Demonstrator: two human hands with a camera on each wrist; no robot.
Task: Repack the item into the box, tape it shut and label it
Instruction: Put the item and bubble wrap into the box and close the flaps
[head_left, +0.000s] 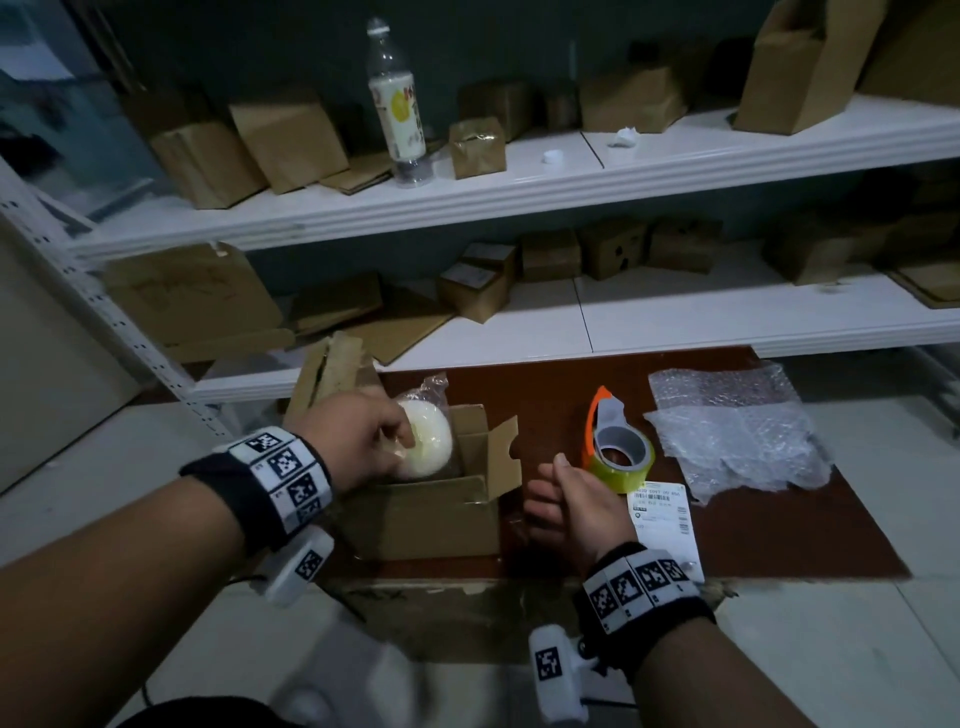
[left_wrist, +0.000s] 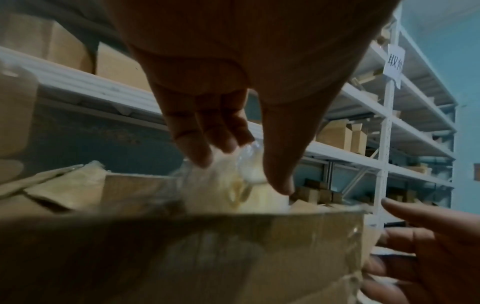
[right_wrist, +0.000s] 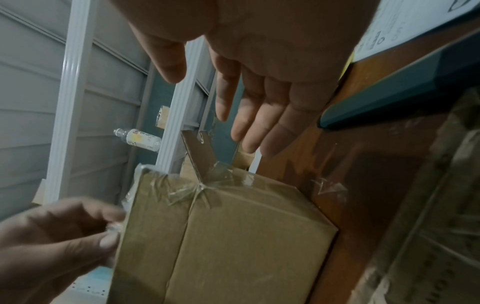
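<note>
My left hand (head_left: 358, 441) pinches the round white item (head_left: 423, 446), wrapped in clear plastic, at the mouth of the open cardboard box (head_left: 426, 519) on the brown bench (head_left: 545, 395). My right hand (head_left: 569, 506) hovers beside the box, grip wide and holding nothing.

Box (head_left: 426, 519): matt brown corrugated cardboard, old clear glossy tape crinkled along seams. Item (head_left: 423, 439): smooth pale round thing in thin glossy clear plastic wrap. Table (head_left: 545, 384): glossy reddish-brown wood-look top. Tape roll (head_left: 623, 460): shiny, in orange plastic dispenser. Bubble wrap (head_left: 737, 431): clear, bumpy. Label (head_left: 662, 512): white matt paper. Shelves (head_left: 519, 192): smooth white painted metal.
</note>
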